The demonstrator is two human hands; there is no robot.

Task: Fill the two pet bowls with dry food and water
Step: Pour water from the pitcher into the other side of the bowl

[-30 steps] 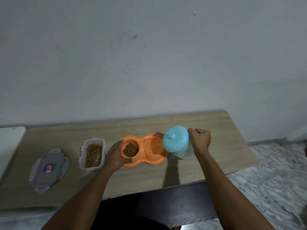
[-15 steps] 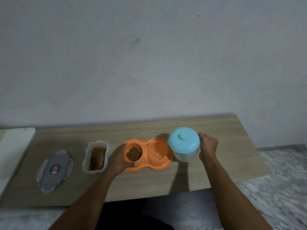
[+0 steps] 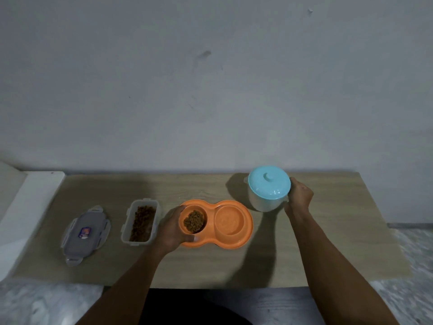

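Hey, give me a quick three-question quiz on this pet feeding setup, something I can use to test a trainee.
1. True or false: the kibble sits in the feeder's right bowl.
2. Fill in: the food box is open; its grey lid lies on the table to its ____.
3. What does the right hand hold? A the grey lid; B the jug; C the food box.
Key: 1 false, it is in the left bowl, by the left hand. 2 left. 3 B.
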